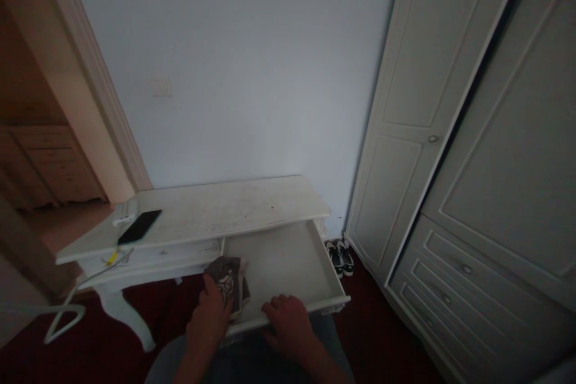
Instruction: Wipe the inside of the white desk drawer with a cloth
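Observation:
A white drawer (283, 261) is pulled out of a white table (225, 204) towards me. At its left end, a dark grey book (227, 276) with pale printing on the cover lies tilted over the drawer's side, and a second dark edge shows beneath it. My left hand (211, 306) grips this book from the left, thumb on top; its other fingers are mostly hidden. Curled over the drawer's front edge are the fingers of my right hand (285, 318), which holds no loose object.
On the tabletop's left end lie a black phone (140, 227) and a white device (126, 211). A pale cable (72, 306) hangs off that side. Black-and-white shoes (341, 258) stand on the dark red floor, beside a tall white wardrobe (400, 150). A doorway opens at left.

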Available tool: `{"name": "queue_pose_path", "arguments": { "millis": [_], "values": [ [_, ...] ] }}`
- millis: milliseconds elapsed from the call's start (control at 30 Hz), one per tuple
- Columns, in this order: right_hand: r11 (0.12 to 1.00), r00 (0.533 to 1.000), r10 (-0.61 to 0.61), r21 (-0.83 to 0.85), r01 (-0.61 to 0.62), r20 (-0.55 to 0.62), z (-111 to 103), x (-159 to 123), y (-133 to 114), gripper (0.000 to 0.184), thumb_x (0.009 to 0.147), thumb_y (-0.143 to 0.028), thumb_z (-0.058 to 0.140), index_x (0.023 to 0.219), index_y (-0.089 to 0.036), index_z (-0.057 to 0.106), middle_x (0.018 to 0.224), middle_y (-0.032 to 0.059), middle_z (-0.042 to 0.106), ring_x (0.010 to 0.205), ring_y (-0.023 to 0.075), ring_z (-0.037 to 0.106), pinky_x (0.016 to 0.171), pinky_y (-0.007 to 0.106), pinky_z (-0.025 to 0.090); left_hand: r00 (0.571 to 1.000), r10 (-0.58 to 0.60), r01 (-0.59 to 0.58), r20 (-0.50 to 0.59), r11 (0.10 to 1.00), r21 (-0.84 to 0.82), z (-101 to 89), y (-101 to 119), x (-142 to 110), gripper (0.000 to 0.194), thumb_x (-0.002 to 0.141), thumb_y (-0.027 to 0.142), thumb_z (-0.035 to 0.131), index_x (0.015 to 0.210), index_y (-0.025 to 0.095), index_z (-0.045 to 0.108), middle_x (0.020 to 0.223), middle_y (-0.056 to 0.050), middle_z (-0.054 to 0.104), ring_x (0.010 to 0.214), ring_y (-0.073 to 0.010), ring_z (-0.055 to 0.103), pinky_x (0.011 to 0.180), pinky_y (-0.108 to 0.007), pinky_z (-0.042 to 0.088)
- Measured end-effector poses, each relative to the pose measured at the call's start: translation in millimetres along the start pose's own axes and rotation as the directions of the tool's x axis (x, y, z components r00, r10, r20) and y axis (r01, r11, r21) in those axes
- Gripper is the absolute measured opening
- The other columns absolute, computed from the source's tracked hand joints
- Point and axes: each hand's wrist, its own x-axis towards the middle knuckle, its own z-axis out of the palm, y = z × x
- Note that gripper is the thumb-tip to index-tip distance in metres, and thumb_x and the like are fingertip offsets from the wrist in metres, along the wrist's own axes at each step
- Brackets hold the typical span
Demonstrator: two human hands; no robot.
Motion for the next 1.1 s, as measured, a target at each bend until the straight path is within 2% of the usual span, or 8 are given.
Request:
{"name": "queue_pose_path", "arguments": {
  "millis": [167, 367, 467, 567, 700, 900, 1000, 1100],
  "values": [
    [1.0, 1.0, -0.007, -0.008, 0.007, 0.01, -5.7, -1.9, -1.6, 0.033, 0.088, -0.047, 0.071, 0.113, -0.026, 0.065, 0.109, 0.0064, 0.072, 0.105, 0.029, 0.067, 0.088, 0.041, 0.051, 1.0, 0.018, -0.016, 0.019, 0.998, -0.062, -13.7, 6.5, 28.8, 0.057, 0.103, 0.047, 0.03, 0.142, 0.007, 0.04, 0.127, -0.027, 0.068, 0.11, -0.0382, 0.072, 0.09, -0.047, 0.053],
    [1.0, 1.0, -0.001, -0.009, 0.001, 0.003, -1.2, -2.5, -1.3, 0.034, 0.089, -0.05, 0.069, 0.113, -0.025, 0.065, 0.108, 0.0071, 0.072, 0.105, 0.0297, 0.067, 0.088, 0.043, 0.051, 0.998, -0.049, 0.054, 0.034, 0.988, -0.146, -30.1, 23.7, 86.4, 0.061, 0.101, 0.058, 0.031, 0.132, 0.009, 0.049, 0.122, -0.029, 0.072, 0.112, -0.041, 0.072, 0.09, -0.049, 0.053],
    [1.0, 1.0, -0.004, -0.01, 0.004, 0.014, 0.0, -1.8, -0.6, 0.035, 0.089, -0.051, 0.069, 0.112, -0.025, 0.065, 0.108, 0.0069, 0.072, 0.104, 0.0298, 0.066, 0.088, 0.043, 0.051, 0.997, -0.059, 0.065, 0.039, 0.982, -0.179, -32.5, 25.8, 102.3, 0.065, 0.099, 0.063, 0.034, 0.129, 0.009, 0.053, 0.12, -0.029, 0.073, 0.114, -0.0407, 0.071, 0.091, -0.048, 0.053],
    [1.0, 1.0, -0.005, -0.007, 0.005, 0.025, -0.2, -2.0, -0.8, 0.035, 0.089, -0.05, 0.069, 0.113, -0.025, 0.065, 0.11, 0.0069, 0.072, 0.106, 0.03, 0.066, 0.089, 0.043, 0.051, 0.999, -0.03, 0.035, 0.029, 0.975, -0.218, -30.8, 19.6, 99.5, 0.062, 0.1, 0.061, 0.032, 0.134, 0.012, 0.052, 0.125, -0.024, 0.073, 0.118, -0.0369, 0.071, 0.094, -0.045, 0.053],
    [1.0, 1.0, 0.002, 0.003, -0.002, -0.007, 2.0, -1.8, -0.8, 0.032, 0.088, -0.047, 0.071, 0.111, -0.025, 0.065, 0.109, 0.0069, 0.071, 0.107, 0.0298, 0.065, 0.091, 0.043, 0.051, 0.999, 0.039, -0.033, 0.017, 0.965, -0.261, -21.7, 0.7, 77.1, 0.058, 0.103, 0.053, 0.028, 0.144, 0.016, 0.045, 0.135, -0.019, 0.07, 0.125, -0.0323, 0.068, 0.1, -0.041, 0.052],
    [1.0, 1.0, -0.012, 0.006, 0.012, -0.022, 7.4, -0.7, 1.2, 0.034, 0.088, -0.049, 0.07, 0.112, -0.025, 0.065, 0.11, 0.0066, 0.071, 0.107, 0.0302, 0.066, 0.092, 0.045, 0.051, 0.991, 0.093, -0.065, 0.1, 0.966, -0.252, 2.5, -31.5, 38.1, 0.064, 0.102, 0.055, 0.026, 0.151, 0.014, 0.038, 0.134, -0.022, 0.071, 0.119, -0.0358, 0.071, 0.098, -0.047, 0.052],
    [1.0, 1.0, -0.006, 0.011, 0.006, -0.021, 5.7, -1.0, 0.4, 0.033, 0.089, -0.049, 0.069, 0.111, -0.025, 0.065, 0.11, 0.0066, 0.072, 0.107, 0.0302, 0.066, 0.091, 0.044, 0.051, 0.99, 0.079, -0.055, 0.116, 0.978, -0.201, 4.8, -30.8, 28.5, 0.064, 0.102, 0.055, 0.023, 0.149, 0.014, 0.038, 0.137, -0.024, 0.068, 0.117, -0.0376, 0.072, 0.096, -0.05, 0.052],
    [1.0, 1.0, -0.001, -0.002, 0.001, -0.003, 1.2, -1.1, -0.6, 0.033, 0.089, -0.048, 0.069, 0.111, -0.025, 0.065, 0.11, 0.007, 0.072, 0.107, 0.0305, 0.066, 0.091, 0.044, 0.051, 0.99, 0.032, -0.015, 0.134, 0.992, -0.128, -6.3, -13.9, 36.8, 0.06, 0.101, 0.057, 0.027, 0.134, 0.012, 0.049, 0.127, -0.026, 0.072, 0.112, -0.0421, 0.072, 0.093, -0.053, 0.052]
  ]
}}
